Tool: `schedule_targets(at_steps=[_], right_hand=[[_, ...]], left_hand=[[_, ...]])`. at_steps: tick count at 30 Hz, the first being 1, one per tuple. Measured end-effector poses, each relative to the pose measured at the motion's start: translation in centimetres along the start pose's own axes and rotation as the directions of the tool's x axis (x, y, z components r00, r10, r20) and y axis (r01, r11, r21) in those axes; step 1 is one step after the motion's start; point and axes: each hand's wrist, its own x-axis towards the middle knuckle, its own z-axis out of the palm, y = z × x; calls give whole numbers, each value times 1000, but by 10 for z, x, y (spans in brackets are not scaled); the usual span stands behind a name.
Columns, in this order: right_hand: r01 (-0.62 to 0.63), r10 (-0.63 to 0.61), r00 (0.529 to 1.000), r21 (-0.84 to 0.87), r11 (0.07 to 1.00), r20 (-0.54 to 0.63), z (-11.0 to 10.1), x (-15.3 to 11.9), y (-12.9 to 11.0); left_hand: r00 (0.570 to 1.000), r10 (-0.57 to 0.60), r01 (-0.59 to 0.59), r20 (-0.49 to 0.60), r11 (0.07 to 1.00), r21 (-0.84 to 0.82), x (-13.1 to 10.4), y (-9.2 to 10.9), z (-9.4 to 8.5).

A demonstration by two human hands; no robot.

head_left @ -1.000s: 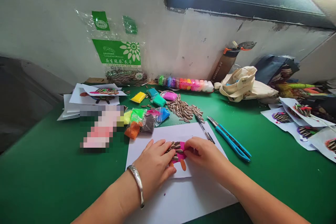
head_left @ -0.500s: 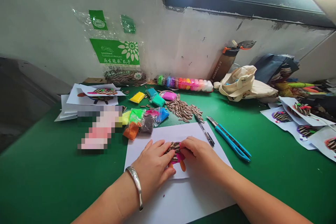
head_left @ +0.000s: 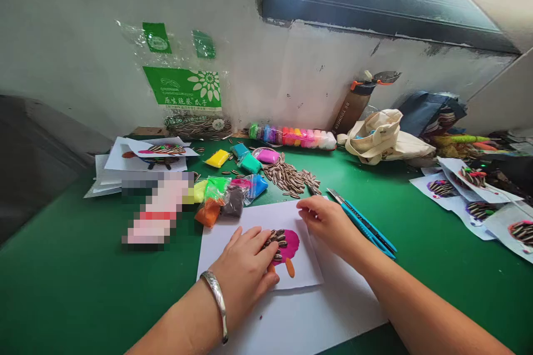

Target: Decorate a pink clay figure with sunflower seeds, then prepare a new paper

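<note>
Head view: seeds (head_left: pixel 281 243) on magenta clay (head_left: pixel 293 244) lie lengthwise roughly left-right

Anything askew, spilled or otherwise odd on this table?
Two things stand out. The blue knife lies beside the right hand with its blade apparently out, risky so close by. A tiny dark speck marks the lower white sheet, like a stray crumb. The loose seeds are mostly heaped, not plainly spilled.

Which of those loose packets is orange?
The front packet, just left of the dark packet; it alone among the loose ones is orange.
</note>
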Motion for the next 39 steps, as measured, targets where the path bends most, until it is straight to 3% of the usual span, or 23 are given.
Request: schedule_targets(at_steps=[4,6,14,20,24,26,28,30,34,39], right_hand=[[48,-34,998,-342,939,48,-1,28,0],[75,-43,996,-415,907,84,4,40,0],[181,-114,981,-536,825,157,23,58,0],[199,-162,980,-587,785,116,28,58,-8],[144,-155,987,-587,796,31,24,57,-15],[85,-129,991,-549,832,-43,15,48,-18],[76,-119,985,-302,950,-127,4,33,-22],[84,-87,988,-35,996,-124,-5,15,-25],[-50,13,994,360,932,105,-8,-22,-31],[-278,142,950,553,785,277,2,-41,-36]], left_hand=[[1000,-15,15,10,1000,2,0,1,-1],[999,-27,27,24,1000,2,0,1,-2],[999,-38,37,32,999,11,-2,4,1],[1000,-25,25,17,999,24,-2,4,3],[999,-36,36,26,999,12,-2,3,4],[999,-37,37,28,999,4,-2,3,3],[999,-35,35,23,999,-2,-2,3,2],[999,-30,30,18,1000,-7,-2,3,0],[999,-35,35,33,999,-14,-2,3,-1],[997,-42,42,58,999,-2,-2,2,2]])
